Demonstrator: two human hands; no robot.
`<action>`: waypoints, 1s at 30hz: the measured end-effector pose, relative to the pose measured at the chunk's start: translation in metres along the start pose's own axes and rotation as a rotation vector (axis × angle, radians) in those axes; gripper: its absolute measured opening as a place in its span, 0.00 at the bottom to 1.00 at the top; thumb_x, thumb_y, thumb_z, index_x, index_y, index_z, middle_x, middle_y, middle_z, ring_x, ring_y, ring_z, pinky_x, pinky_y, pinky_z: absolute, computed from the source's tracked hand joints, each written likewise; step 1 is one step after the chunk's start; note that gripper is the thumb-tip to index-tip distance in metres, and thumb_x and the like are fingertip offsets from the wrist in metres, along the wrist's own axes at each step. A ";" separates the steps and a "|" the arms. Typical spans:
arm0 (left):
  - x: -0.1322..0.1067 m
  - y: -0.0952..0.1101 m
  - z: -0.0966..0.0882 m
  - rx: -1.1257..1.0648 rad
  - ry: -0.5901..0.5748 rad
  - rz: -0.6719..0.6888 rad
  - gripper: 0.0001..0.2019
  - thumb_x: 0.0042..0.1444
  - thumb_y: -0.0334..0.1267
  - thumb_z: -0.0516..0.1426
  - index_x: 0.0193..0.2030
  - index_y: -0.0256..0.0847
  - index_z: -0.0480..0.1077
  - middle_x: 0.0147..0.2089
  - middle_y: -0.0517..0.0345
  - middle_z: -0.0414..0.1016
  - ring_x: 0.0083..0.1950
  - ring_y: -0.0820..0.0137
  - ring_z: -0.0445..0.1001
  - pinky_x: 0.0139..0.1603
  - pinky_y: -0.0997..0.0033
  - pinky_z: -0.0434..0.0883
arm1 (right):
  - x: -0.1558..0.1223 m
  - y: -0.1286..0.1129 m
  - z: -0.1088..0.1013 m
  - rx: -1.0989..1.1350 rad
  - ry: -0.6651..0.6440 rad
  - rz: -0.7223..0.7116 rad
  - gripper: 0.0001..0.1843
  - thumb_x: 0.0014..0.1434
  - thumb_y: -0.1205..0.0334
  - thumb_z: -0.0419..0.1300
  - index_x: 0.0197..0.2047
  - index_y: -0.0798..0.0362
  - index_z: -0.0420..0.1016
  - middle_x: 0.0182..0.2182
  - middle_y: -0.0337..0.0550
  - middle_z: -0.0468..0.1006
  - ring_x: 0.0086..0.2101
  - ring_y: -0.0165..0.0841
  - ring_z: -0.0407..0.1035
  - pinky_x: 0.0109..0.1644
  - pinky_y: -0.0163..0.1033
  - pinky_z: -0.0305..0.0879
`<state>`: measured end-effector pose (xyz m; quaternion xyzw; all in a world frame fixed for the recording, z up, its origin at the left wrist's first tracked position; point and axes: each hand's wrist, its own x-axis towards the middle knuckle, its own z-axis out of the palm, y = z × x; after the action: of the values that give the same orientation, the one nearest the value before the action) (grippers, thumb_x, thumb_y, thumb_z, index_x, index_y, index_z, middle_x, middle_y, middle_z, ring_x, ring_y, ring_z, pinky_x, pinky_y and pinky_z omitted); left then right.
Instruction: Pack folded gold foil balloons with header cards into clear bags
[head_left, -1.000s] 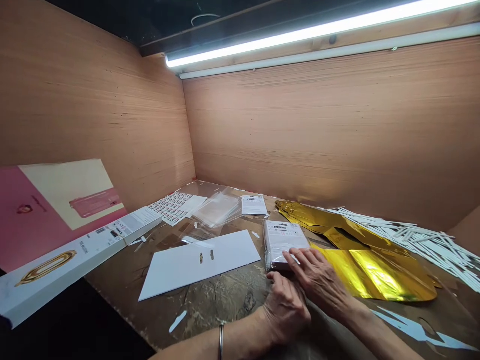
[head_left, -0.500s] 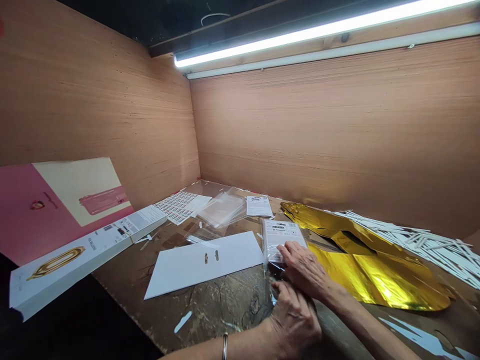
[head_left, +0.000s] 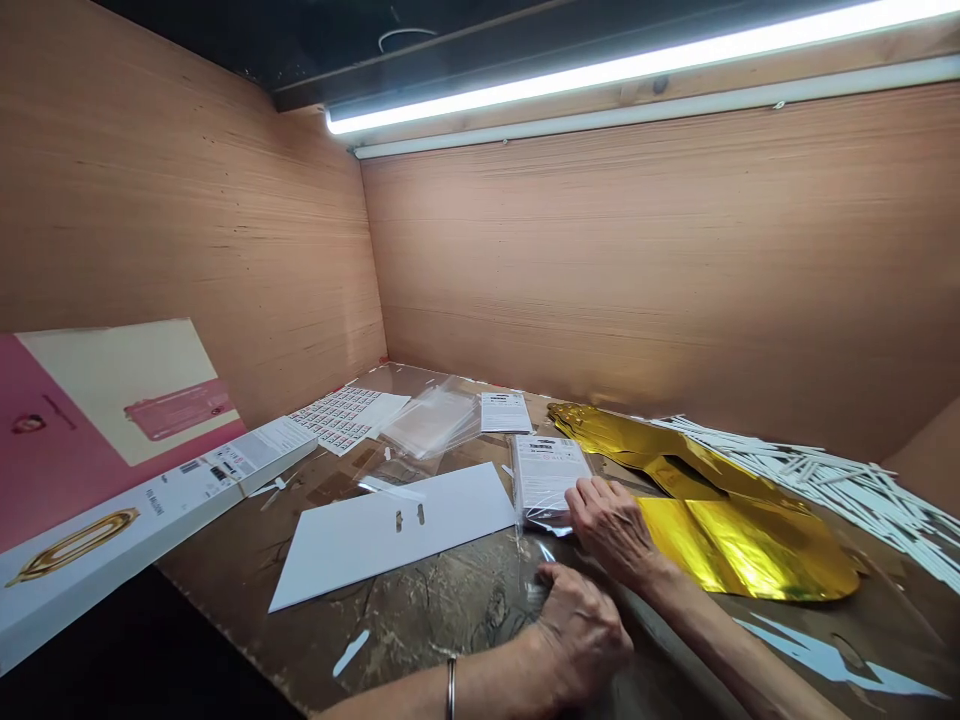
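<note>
A packet of white printed card in a clear plastic sleeve [head_left: 547,475] lies on the scarred wooden table [head_left: 420,620], and my right hand [head_left: 615,530] grips its lower right edge. Below it, my left hand [head_left: 581,635], with a metal bangle [head_left: 451,688] on the wrist, pinches a loose flap of the thin plastic [head_left: 531,570]. To the right of my right hand lies a crumpled gold foil balloon [head_left: 739,545]. A white slotted card sheet [head_left: 390,535] lies to the left of my left hand.
Near the far corner are a sheet of small printed labels [head_left: 337,415], clear plastic bags [head_left: 431,420] and a printed leaflet [head_left: 506,412]. A white box with a gold numeral [head_left: 142,510] and a pink-and-cream board [head_left: 97,400] sit left. Many white strips [head_left: 825,480] lie right, before wooden walls.
The packet has shifted slightly left. Its plastic flap now hangs open toward my left hand, and my hands have drawn a little apart. The view has swung slightly.
</note>
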<state>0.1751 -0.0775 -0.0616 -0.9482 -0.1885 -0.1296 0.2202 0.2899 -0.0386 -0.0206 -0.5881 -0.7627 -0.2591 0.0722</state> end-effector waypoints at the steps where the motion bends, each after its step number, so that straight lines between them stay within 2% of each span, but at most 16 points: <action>1: 0.000 0.000 -0.001 0.008 0.003 0.002 0.09 0.47 0.29 0.49 0.23 0.30 0.69 0.22 0.44 0.70 0.24 0.57 0.70 0.22 0.44 0.65 | -0.001 -0.001 -0.001 0.002 -0.009 0.010 0.05 0.52 0.72 0.52 0.29 0.54 0.67 0.28 0.45 0.69 0.30 0.37 0.59 0.33 0.40 0.47; 5: 0.003 -0.001 -0.005 0.043 -0.049 0.004 0.10 0.48 0.30 0.49 0.26 0.29 0.70 0.23 0.43 0.70 0.25 0.55 0.70 0.23 0.44 0.65 | -0.001 -0.004 -0.005 0.051 -0.047 0.095 0.09 0.54 0.73 0.48 0.31 0.56 0.67 0.30 0.49 0.69 0.32 0.38 0.60 0.34 0.41 0.50; 7: 0.004 -0.003 -0.004 0.086 -0.106 -0.008 0.10 0.49 0.31 0.49 0.27 0.28 0.70 0.24 0.41 0.71 0.25 0.55 0.71 0.22 0.46 0.65 | 0.000 -0.001 -0.005 0.102 -0.066 0.181 0.09 0.55 0.72 0.47 0.33 0.56 0.67 0.32 0.50 0.69 0.35 0.39 0.61 0.35 0.41 0.51; 9: 0.004 -0.003 -0.004 0.148 -0.137 -0.027 0.11 0.49 0.31 0.49 0.29 0.26 0.70 0.25 0.38 0.71 0.26 0.54 0.71 0.22 0.48 0.66 | -0.006 0.008 -0.007 0.171 -0.094 0.302 0.09 0.53 0.70 0.50 0.38 0.56 0.66 0.36 0.52 0.69 0.36 0.40 0.63 0.32 0.40 0.54; 12: 0.002 -0.004 -0.012 0.138 -0.177 -0.029 0.10 0.48 0.32 0.52 0.30 0.25 0.70 0.26 0.38 0.71 0.27 0.55 0.71 0.24 0.51 0.66 | -0.029 0.025 -0.010 0.319 -0.184 0.430 0.20 0.49 0.65 0.56 0.47 0.54 0.62 0.31 0.46 0.72 0.28 0.35 0.67 0.25 0.35 0.56; 14: 0.004 -0.011 -0.026 -0.023 -0.199 0.012 0.08 0.47 0.34 0.53 0.26 0.29 0.69 0.23 0.45 0.70 0.24 0.61 0.70 0.24 0.58 0.66 | -0.050 0.032 -0.013 0.523 -0.268 0.483 0.21 0.49 0.64 0.54 0.49 0.52 0.60 0.23 0.37 0.71 0.20 0.29 0.66 0.21 0.31 0.58; 16: 0.012 -0.025 -0.042 -0.194 -0.124 0.000 0.09 0.51 0.35 0.51 0.25 0.34 0.67 0.22 0.52 0.69 0.23 0.66 0.69 0.23 0.65 0.65 | -0.066 0.035 -0.015 0.897 -0.335 0.590 0.18 0.49 0.65 0.51 0.46 0.52 0.60 0.20 0.32 0.69 0.18 0.26 0.65 0.20 0.30 0.60; 18: 0.028 -0.047 -0.055 -0.287 -0.001 -0.127 0.13 0.57 0.37 0.44 0.29 0.36 0.66 0.24 0.54 0.70 0.25 0.67 0.69 0.25 0.68 0.65 | -0.076 0.035 -0.015 1.241 -0.360 0.685 0.14 0.48 0.64 0.49 0.40 0.54 0.61 0.22 0.33 0.68 0.19 0.26 0.66 0.20 0.31 0.63; 20: 0.048 -0.072 -0.057 -0.333 0.018 -0.288 0.18 0.60 0.40 0.39 0.32 0.37 0.66 0.29 0.53 0.72 0.30 0.67 0.70 0.29 0.68 0.66 | -0.079 0.035 -0.014 1.346 -0.369 0.685 0.10 0.47 0.62 0.50 0.34 0.56 0.64 0.22 0.35 0.67 0.20 0.27 0.66 0.21 0.32 0.64; 21: 0.057 -0.083 -0.053 -0.337 0.001 -0.324 0.18 0.61 0.41 0.39 0.34 0.36 0.66 0.32 0.52 0.72 0.34 0.67 0.70 0.33 0.68 0.66 | -0.079 0.036 -0.013 1.327 -0.378 0.659 0.11 0.47 0.61 0.50 0.33 0.57 0.66 0.21 0.35 0.67 0.20 0.27 0.65 0.21 0.32 0.64; 23: 0.071 -0.101 -0.036 -0.323 -0.076 -0.305 0.18 0.60 0.45 0.40 0.41 0.36 0.64 0.43 0.48 0.70 0.47 0.63 0.66 0.43 0.63 0.64 | -0.077 0.039 -0.013 1.263 -0.394 0.596 0.12 0.48 0.61 0.51 0.35 0.58 0.70 0.19 0.36 0.67 0.20 0.27 0.64 0.22 0.32 0.62; 25: 0.075 -0.111 -0.012 -0.312 -0.192 -0.239 0.23 0.58 0.51 0.39 0.52 0.37 0.58 0.57 0.46 0.59 0.59 0.57 0.53 0.52 0.51 0.56 | -0.075 0.041 -0.015 1.172 -0.379 0.517 0.11 0.48 0.62 0.53 0.35 0.56 0.72 0.20 0.37 0.68 0.22 0.28 0.64 0.25 0.33 0.61; 27: 0.072 -0.114 0.010 -0.335 -0.307 -0.183 0.29 0.57 0.55 0.35 0.59 0.38 0.49 0.63 0.46 0.46 0.63 0.54 0.41 0.55 0.41 0.46 | -0.076 0.042 -0.018 1.039 -0.343 0.411 0.07 0.49 0.65 0.53 0.29 0.54 0.73 0.23 0.38 0.69 0.26 0.29 0.63 0.29 0.33 0.59; 30: 0.063 -0.112 0.029 -0.363 -0.396 -0.158 0.33 0.55 0.57 0.29 0.62 0.39 0.40 0.65 0.48 0.37 0.64 0.55 0.35 0.55 0.38 0.39 | -0.081 0.040 -0.019 0.785 -0.291 0.229 0.12 0.51 0.73 0.48 0.24 0.54 0.69 0.24 0.39 0.66 0.26 0.28 0.60 0.29 0.33 0.54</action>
<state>0.1897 0.0484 -0.0244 -0.9614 -0.2748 0.0099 -0.0053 0.3482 -0.1105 -0.0257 -0.6271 -0.7356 0.1459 0.2105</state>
